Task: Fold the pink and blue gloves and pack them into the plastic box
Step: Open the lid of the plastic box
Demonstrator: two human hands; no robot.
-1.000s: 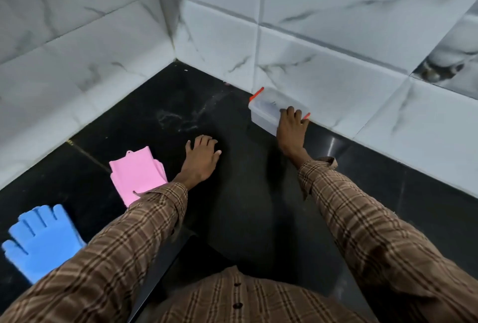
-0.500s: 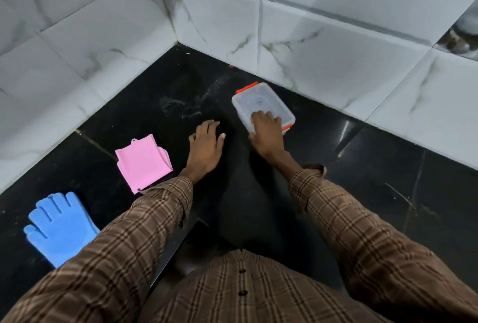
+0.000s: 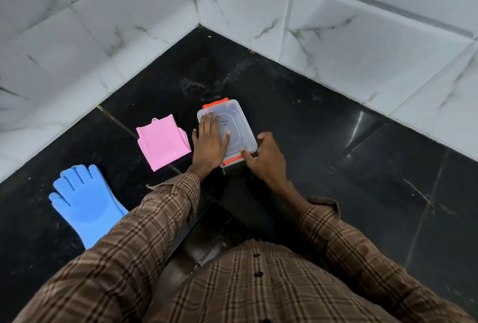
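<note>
Left hand (image 3: pixel 210 142) lies flat, open, on plastic box (image 3: pixel 234 126) lid; right hand (image 3: pixel 263 158) fingers pinch its near clip.

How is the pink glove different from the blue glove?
The pink glove is folded into a square with no fingers showing; the blue glove lies flat and spread out with all its fingers showing. Pink sits next to the plastic box; blue lies farther away. Both rest on the black floor, outside the box.

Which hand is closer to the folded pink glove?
The left hand. It lies flat on the plastic box lid, just right of the pink glove. The right hand is farther, at the box's near orange clip.
</note>
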